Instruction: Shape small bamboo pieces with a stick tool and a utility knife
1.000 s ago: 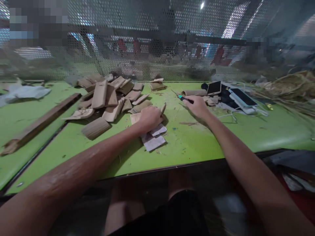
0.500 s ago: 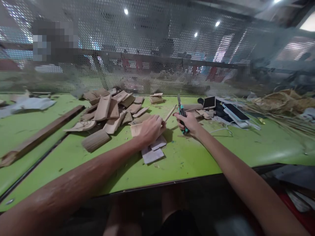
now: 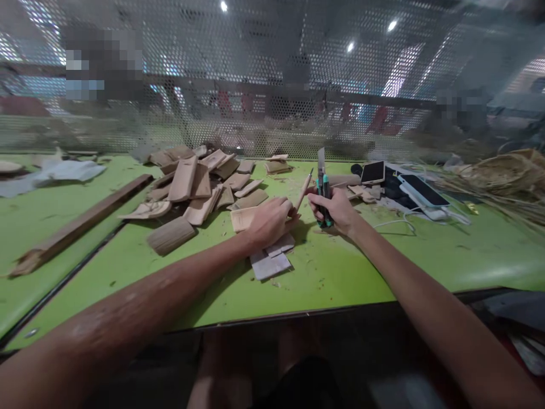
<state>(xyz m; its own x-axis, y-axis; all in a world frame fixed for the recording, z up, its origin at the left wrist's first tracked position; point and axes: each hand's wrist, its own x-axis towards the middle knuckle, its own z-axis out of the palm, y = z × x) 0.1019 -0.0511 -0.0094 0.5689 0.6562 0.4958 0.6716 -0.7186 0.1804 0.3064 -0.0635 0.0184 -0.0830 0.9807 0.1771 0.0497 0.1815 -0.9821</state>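
My left hand is closed on a pencil-like wooden stick. The stick's dark, narrow tip points up and away; its lower end is hidden in the fingers. Just to the right, my right hand is wrapped round a black and green utility knife, its blade out and pointing upward. Under and beside the left hand lie a pale wood piece and white paper pieces. A pile of curved wood pieces sits beyond and left of that hand.
A long wooden bar lies on the green table at left. Phones and a white cable are at right, near dried plant strips. A perforated metal screen stands along the back. Behind it people show indistinctly.
The view has shifted, so everything on the table sits a little farther right. The stick in my left hand has turned more upright. Both hands keep their hold.
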